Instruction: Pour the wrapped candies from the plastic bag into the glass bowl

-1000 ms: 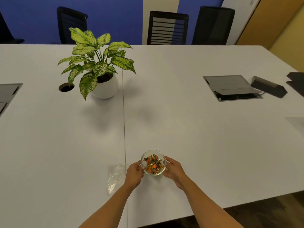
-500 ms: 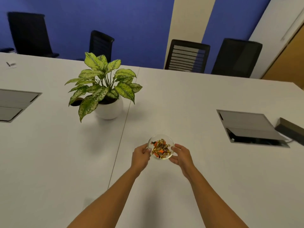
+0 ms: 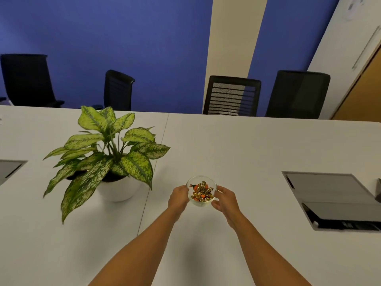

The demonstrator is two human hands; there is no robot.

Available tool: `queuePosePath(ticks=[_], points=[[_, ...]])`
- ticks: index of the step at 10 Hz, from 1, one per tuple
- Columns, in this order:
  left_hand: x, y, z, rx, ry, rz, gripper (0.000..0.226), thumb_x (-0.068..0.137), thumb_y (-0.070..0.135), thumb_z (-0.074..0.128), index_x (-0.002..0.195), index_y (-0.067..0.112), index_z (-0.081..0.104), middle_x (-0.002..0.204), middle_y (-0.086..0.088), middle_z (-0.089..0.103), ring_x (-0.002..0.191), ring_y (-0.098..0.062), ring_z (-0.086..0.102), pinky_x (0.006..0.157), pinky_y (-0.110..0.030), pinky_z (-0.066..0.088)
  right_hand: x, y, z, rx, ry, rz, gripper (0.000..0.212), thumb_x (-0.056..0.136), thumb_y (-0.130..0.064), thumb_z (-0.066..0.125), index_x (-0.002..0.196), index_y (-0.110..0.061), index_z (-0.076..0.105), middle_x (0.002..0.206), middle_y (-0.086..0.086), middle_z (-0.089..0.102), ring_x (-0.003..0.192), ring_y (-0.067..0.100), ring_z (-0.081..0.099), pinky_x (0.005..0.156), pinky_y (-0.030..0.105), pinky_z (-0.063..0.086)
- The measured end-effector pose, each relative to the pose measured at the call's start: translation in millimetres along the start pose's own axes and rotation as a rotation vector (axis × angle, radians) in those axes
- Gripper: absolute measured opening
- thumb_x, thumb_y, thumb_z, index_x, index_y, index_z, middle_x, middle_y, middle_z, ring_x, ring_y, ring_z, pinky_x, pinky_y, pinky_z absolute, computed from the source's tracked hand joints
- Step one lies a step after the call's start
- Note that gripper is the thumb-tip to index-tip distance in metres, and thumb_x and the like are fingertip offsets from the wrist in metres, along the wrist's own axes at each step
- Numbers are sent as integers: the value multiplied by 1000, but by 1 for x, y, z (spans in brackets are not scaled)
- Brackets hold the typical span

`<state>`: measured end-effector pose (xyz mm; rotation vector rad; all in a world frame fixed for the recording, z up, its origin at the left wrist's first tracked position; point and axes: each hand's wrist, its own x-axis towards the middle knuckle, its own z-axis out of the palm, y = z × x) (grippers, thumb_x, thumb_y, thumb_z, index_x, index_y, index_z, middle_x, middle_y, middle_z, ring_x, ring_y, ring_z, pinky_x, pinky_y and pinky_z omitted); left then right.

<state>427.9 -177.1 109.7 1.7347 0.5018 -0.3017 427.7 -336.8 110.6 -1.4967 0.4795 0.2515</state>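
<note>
Both hands, left hand (image 3: 178, 198) and right hand (image 3: 225, 200), grip closed around the candy-filled glass bowl (image 3: 201, 191); smooth glass could slip, scattering candies (image 3: 201, 194) across the worktop (image 3: 237, 153).

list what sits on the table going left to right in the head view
left floor-box hatch → potted plant → left hand → glass bowl of wrapped candies → right hand → right hatch

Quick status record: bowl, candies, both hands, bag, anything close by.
glass bowl: on the white table, upright
wrapped candies: inside the bowl, gold and orange
left hand: grip on the bowl's left side
right hand: grip on the bowl's right side
plastic bag: not in view
nearby: potted plant to the left, apart from the bowl
</note>
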Motion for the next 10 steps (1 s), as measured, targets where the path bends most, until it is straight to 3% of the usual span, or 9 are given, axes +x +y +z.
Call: queuePosePath(ticks=[1,2,3,5,6,7,8,9,10], points=[[50,-5,13,-53,-7,-52,23,83,31,39,81,20,59,93,-5,64,90,-28,59,79,-38,40,36,3,7,-3,35,0,20,94,-8,52,106,-18,64,89,1,64,109,32,61,96,45,53],[84,-11,22,-79,-2,-109,20,82,27,42,76,18,59,88,-5,63,95,-29,61,82,-39,44,66,10,12,-14,61,16,34,91,-5,52,124,-11,60,92,1,63,106,32,62,95,45,53],[125,-31,29,-111,-16,-117,25,71,27,42,79,16,64,93,-10,65,101,-33,63,95,-47,49,91,17,13,-13,67,26,33,89,-2,53,118,-11,63,89,-2,61,101,27,61,95,46,53],[171,-61,38,-107,-37,-104,37,67,32,42,81,9,67,97,-15,71,102,-35,64,94,-49,50,120,37,17,-24,38,46,25,88,0,51,83,-19,66,85,7,64,106,36,60,98,51,48],[152,-45,35,-120,-54,-117,22,68,33,42,70,21,60,87,-5,65,93,-29,62,82,-39,42,129,41,19,-5,29,38,22,89,-3,52,85,-20,66,87,3,65,94,27,63,92,42,52],[151,-43,33,-121,-40,-102,21,75,33,43,66,23,59,84,-3,64,104,-32,63,81,-38,40,138,50,20,10,10,31,23,88,-7,55,88,-26,69,93,0,68,93,21,63,85,36,53],[165,-58,31,-92,-65,-62,28,76,39,42,70,23,64,88,-3,69,105,-33,64,93,-46,47,138,51,21,31,17,14,25,90,-10,55,88,-32,67,98,-3,69,95,18,65,80,31,54],[146,-44,32,1,-109,7,38,88,35,38,114,29,64,119,4,63,123,-32,54,107,-48,41,132,50,22,-3,-3,18,33,89,-11,56,120,-22,61,104,-1,67,93,15,62,86,34,51],[124,-37,36,184,-110,-33,63,100,36,33,153,17,4,162,-2,5,147,-29,19,116,-41,23,127,52,24,-88,-10,28,63,89,-18,59,146,-18,33,149,4,43,132,23,44,111,44,36]])
